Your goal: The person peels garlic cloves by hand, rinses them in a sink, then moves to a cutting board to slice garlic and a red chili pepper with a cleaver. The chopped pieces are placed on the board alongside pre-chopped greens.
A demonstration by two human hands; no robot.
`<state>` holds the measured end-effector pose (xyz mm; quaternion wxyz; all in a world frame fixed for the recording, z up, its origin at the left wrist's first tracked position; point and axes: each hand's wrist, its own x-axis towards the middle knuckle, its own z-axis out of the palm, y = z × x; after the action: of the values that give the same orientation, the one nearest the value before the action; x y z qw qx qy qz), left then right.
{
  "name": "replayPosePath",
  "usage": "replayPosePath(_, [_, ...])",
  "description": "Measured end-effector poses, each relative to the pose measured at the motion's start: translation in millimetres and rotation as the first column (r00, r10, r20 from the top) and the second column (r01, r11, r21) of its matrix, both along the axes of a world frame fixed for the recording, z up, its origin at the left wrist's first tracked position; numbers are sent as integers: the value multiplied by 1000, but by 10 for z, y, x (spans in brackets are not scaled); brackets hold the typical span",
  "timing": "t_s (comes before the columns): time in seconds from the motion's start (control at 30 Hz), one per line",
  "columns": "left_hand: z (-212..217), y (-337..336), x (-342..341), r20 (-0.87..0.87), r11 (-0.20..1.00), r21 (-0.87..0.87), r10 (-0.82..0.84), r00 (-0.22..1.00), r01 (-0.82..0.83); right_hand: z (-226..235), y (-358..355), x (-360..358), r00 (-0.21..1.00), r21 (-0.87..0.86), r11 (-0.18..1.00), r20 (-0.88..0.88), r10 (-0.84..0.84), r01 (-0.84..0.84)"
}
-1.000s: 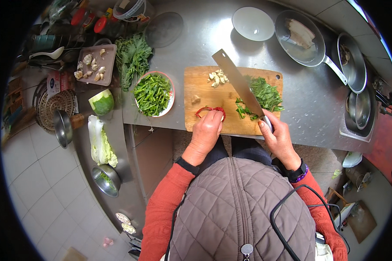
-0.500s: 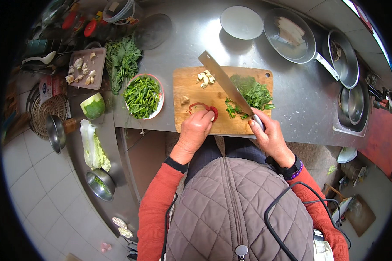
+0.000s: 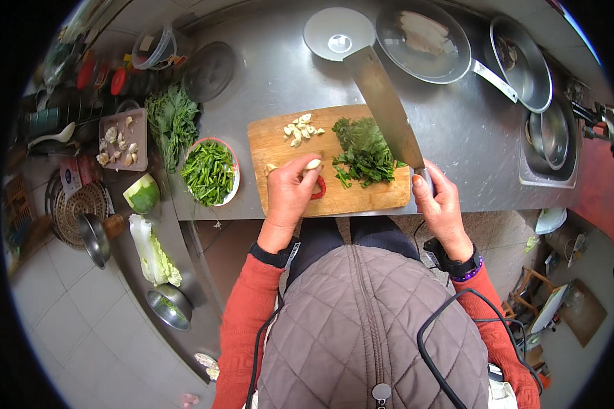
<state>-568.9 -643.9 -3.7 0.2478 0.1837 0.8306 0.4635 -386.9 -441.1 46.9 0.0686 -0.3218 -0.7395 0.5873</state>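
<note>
Red chilli lies curled on the wooden cutting board, partly under my left hand, whose fingers are bent and bunched to pin it, with a pale garlic clove just at the fingertips. My right hand is wrapped tight around the handle of the cleaver, its broad blade raised and angled across the far right of the board, clear of the wood. As I judge it, I am at the chopping step, between strokes. The next cut calls for bringing the blade down beside my curled knuckles, fingertips tucked back, square to the chilli.

Just past my left hand sits the heap of chopped dark greens, and beyond that the small pile of cut garlic near the board's far edge. Left of the board stands a bowl of green stalks. Farther off on the steel counter are a pale empty bowl and a frying pan.
</note>
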Motion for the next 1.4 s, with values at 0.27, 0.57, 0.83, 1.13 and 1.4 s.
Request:
replayPosePath(0.27, [150, 110, -349, 313, 994, 88, -94, 945, 70, 16, 38, 67, 999, -97, 994, 16, -49, 50])
replayPosePath(0.57, [69, -448, -92, 629, 981, 128, 36, 777, -149, -16, -36, -74, 999, -109, 994, 44, 29, -24])
replayPosePath(0.83, [-144, -306, 181, -369, 949, -220, -295, 881, 226, -55, -126, -183, 994, -126, 990, 91, 68, -57])
replayPosePath(1.13, [-76, -379, 182, -181, 986, -100, -149, 972, 132, -33, -153, -242, 993, -226, 968, 5, 117, -112])
replayPosePath(1.4, [202, -528, -77, 145, 993, 114, -5, 989, -12, -49, -217, -345, 991, -208, 970, 22, 130, -123])
